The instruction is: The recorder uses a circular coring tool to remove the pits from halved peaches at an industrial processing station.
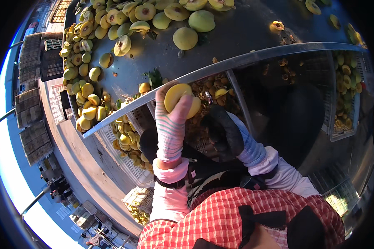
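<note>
In my left hand (171, 124), gloved in a striped knit with bare fingertips showing, is a yellow peach (178, 94), its cleft turned up under my thumb. The fingers wrap round it just over the metal table's edge. My right hand (226, 132), in a dark-coated blue glove, is closed beside it, slightly lower. From its fingers juts the small shiny metal end of a tool (208, 98), close to the peach but apart from it; the handle is hidden. Beneath both hands, a container holds peach scraps (221, 92).
Many peach halves (86, 29) are heaped along the table's left and far sides, with whole peaches (185, 38) nearer. A raised metal rim (253, 57) edges the table (237, 37). Crates of peach halves (126, 137) stand below left and at right (345, 91). Stacked crates (34, 137) line the left.
</note>
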Demonstrator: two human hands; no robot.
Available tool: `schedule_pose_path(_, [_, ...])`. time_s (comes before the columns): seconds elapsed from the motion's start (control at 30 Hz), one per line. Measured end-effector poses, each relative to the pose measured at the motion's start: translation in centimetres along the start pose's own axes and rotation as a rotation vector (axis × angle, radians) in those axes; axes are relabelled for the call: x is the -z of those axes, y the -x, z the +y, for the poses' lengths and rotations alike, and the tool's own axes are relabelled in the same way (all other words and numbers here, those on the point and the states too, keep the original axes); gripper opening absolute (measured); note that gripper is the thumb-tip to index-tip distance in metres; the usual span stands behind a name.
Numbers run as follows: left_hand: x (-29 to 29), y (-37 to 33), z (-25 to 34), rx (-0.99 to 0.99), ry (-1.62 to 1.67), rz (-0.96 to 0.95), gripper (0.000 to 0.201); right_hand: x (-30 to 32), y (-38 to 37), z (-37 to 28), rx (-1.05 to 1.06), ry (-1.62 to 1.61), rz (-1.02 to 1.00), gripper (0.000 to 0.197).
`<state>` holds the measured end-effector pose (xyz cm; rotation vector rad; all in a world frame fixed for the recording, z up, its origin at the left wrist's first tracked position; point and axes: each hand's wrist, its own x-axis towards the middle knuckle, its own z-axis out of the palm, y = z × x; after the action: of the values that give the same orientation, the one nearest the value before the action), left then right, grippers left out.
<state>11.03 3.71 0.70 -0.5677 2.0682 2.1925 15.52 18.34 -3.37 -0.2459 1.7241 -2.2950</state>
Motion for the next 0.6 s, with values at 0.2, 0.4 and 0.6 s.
schedule_pose_path(0.2, [1.0, 4.8, -3.1, 0.015, 0.184, 0.044, 0.038, -2.8, 1.9, -0.4, 0.057, 0.391, 0.102, 0.023])
schedule_pose_path(0.4, [0.2, 6.4, -3.6, -0.155, 0.149, 0.203, 0.038, -3.9, 3.2, -0.9, 0.091, 0.454, 0.150, 0.022])
schedule_pose_path(0.6, [0.2, 7.4, -3.1, -0.146, 0.140, 0.170, 0.031, -4.3, 4.4, -0.3, -0.111, 0.108, 0.035, 0.019])
